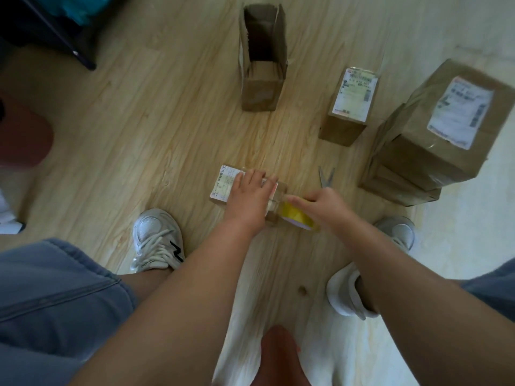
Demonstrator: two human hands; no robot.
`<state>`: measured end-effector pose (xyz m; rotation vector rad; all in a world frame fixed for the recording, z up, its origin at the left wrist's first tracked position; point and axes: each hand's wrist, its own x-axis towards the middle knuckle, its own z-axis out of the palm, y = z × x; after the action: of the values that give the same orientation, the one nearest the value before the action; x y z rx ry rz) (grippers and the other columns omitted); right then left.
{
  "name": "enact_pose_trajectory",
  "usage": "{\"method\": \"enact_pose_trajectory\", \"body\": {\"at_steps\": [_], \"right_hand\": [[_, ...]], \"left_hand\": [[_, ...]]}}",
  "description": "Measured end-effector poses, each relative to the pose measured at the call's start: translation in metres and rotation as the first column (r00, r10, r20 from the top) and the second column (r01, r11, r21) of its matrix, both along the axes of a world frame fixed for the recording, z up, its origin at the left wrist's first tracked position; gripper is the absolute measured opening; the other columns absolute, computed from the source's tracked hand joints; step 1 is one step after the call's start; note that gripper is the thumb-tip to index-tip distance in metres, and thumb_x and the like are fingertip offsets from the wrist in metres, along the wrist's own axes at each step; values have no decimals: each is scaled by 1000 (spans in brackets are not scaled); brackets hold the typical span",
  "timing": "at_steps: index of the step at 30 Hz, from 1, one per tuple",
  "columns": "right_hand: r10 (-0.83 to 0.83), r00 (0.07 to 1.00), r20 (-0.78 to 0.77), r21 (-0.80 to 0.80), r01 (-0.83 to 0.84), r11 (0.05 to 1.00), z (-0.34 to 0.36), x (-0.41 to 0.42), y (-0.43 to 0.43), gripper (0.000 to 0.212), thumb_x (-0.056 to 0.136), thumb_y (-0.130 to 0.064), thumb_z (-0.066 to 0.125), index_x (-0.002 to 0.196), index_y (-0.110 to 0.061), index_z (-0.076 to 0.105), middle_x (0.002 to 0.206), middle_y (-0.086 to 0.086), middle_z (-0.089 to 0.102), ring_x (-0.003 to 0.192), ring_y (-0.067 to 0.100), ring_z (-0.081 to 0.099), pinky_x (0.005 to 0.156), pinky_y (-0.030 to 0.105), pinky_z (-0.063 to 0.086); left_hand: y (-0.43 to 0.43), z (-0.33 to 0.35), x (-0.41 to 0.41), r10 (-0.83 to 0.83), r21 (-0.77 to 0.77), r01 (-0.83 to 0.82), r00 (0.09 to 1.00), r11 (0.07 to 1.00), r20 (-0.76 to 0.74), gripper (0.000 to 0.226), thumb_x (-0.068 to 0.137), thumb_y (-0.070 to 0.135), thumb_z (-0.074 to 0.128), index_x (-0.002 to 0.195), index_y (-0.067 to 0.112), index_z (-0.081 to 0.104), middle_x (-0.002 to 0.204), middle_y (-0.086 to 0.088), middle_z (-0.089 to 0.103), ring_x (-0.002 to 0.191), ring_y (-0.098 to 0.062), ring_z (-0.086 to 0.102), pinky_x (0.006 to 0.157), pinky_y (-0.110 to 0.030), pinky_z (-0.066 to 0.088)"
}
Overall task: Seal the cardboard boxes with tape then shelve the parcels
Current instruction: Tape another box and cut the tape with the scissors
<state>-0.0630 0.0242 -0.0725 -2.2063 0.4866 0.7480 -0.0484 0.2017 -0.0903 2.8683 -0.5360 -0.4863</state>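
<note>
Brown cardboard stack of taped parcels (434, 140) sits right of the small labelled cardboard box (224, 182). Beyond that box stand a tall open carton (263, 79), unsealed, and a closed labelled box (349, 107). Left hand (248, 196) presses flat on the small box, right hand (326, 207) grips the yellow tape roll (296, 215) at its end. Grey scissors (326, 176) lie just beyond. Shelving looks all ahead.

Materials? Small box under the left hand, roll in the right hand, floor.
Small box: matte brown cardboard, white paper label. Roll: glossy translucent yellow film, probably plastic tape. Floor: pale planks with printed-looking grain, slight sheen; laminate or wood, unclear.
</note>
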Motion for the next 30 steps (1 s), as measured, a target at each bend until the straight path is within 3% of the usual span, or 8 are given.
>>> {"method": "enact_pose_trajectory", "body": {"at_steps": [2,5,8,10,15,20,25,30], "right_hand": [[-62,997,44,75,58,995,18,5,0,54,89,-52,67,67,-3,63,58,8,47,57,20,49,56,30,32],[-150,982,114,171,129,977,50,12,2,49,92,-51,63,99,-4,75,91,17,70,84,23,66,73,35,47],[-254,954,162,298,198,934,76,16,0,29,93,-47,64,88,-21,73,101,6,71,87,13,64,75,27,46],[-286,942,173,364,209,908,88,19,1,36,93,-45,65,97,-11,75,98,9,70,96,20,66,78,26,45],[-167,964,208,320,94,943,95,20,16,43,93,-49,64,88,-6,73,78,6,63,73,18,59,77,35,50],[-83,974,210,277,22,961,99,24,27,52,92,-51,64,109,-2,71,100,19,72,90,31,70,90,44,56],[114,991,75,179,-126,976,98,32,29,57,83,-61,68,87,-4,71,69,4,56,70,17,49,67,30,35],[254,957,137,10,-258,966,96,37,45,54,81,-59,72,59,-12,55,52,-4,39,48,10,37,48,25,27]], "left_hand": [[10,8,1,84,-114,-87,996,990,-33,94,69,20,83,149,25,34,153,-8,24,143,-27,17,117,-41,23],[22,23,7,176,-219,-203,975,954,-137,109,57,32,93,150,26,36,149,-10,24,139,-27,20,110,-38,32],[25,30,14,204,-328,-274,951,904,-232,116,53,30,96,152,25,34,139,-6,31,130,-21,34,109,-28,33],[26,29,15,230,-396,-339,927,854,-297,119,52,26,97,152,25,33,139,-3,33,129,-17,40,105,-22,33],[26,32,15,190,-379,-298,935,876,-298,122,55,20,94,155,25,24,152,-3,30,138,-21,37,112,-32,35],[26,41,11,149,-310,-224,958,924,-247,129,59,33,90,158,32,7,155,3,31,142,-22,24,114,-40,32],[40,37,13,187,-286,-248,957,925,-223,116,58,24,91,154,25,25,153,4,37,140,-23,31,110,-36,34],[52,31,10,224,-353,-304,942,885,-251,115,57,17,92,153,23,29,150,2,43,138,-22,37,108,-30,32]]}}
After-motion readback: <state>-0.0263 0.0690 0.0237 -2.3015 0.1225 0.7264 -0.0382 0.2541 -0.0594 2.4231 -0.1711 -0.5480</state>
